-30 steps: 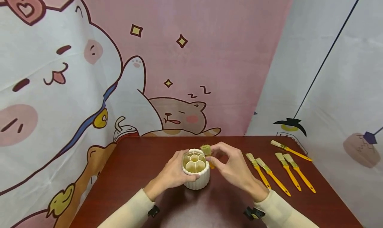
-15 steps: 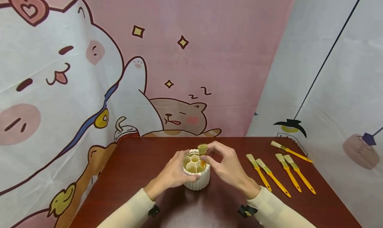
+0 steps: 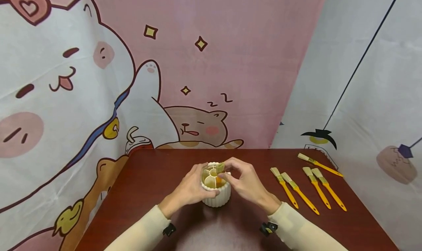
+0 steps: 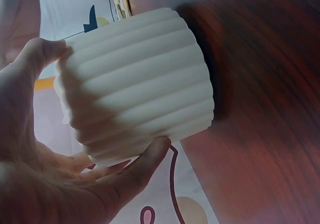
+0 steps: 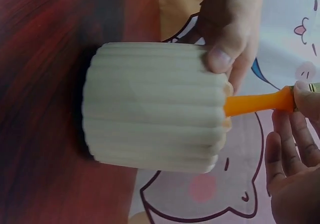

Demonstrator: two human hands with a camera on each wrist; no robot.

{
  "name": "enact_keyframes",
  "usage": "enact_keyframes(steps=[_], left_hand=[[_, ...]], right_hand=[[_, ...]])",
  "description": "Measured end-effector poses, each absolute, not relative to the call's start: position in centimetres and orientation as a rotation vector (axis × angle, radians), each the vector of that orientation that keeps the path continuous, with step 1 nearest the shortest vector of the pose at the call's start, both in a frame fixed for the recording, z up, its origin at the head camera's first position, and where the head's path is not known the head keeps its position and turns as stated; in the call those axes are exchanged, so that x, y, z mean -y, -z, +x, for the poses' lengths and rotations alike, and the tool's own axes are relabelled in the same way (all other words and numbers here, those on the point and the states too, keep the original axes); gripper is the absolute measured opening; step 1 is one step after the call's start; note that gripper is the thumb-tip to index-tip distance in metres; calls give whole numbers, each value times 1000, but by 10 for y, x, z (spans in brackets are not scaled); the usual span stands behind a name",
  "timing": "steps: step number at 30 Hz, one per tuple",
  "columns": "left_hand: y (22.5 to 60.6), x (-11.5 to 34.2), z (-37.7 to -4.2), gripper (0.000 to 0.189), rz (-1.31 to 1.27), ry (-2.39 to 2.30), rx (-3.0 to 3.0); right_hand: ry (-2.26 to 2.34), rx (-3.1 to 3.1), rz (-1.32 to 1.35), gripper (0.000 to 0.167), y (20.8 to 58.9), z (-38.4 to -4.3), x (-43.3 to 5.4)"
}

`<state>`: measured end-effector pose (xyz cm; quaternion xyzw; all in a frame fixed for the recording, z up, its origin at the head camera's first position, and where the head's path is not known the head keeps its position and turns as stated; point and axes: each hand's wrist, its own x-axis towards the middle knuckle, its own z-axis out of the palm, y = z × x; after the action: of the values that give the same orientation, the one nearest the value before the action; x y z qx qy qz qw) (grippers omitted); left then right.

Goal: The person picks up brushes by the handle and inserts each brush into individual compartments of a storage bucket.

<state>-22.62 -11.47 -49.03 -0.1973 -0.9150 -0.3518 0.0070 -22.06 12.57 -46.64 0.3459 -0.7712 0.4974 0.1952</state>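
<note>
My left hand grips a white ribbed pen holder, thumb on the near side and fingers along the left. The holder stands upright on the table, and its open top is divided into several petal-shaped compartments around a central ring. At its right rim my right hand pinches a paintbrush near the metal ferrule, bristles up. In the right wrist view the yellow handle's lower part is inside the holder. Which compartment it enters is partly hidden by my fingers. The left wrist view shows the holder's ribbed wall up close.
Several more yellow-handled paintbrushes lie at the table's right side: a left pair, a right pair, and a single brush farther back. The dark red table meets a cartoon-printed curtain behind and at both sides.
The paintbrush has come from beside the holder's right rim to over its opening, then lowered, handle first, into it. My left hand has stayed on the holder.
</note>
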Motion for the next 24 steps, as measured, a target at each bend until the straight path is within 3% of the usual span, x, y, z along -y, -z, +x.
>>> enact_keyframes(steps=[24], left_hand=[[491, 117, -225, 116, -680, 1060, 2832]], right_hand=[[-1028, 2200, 1094, 28, 512, -224, -133]])
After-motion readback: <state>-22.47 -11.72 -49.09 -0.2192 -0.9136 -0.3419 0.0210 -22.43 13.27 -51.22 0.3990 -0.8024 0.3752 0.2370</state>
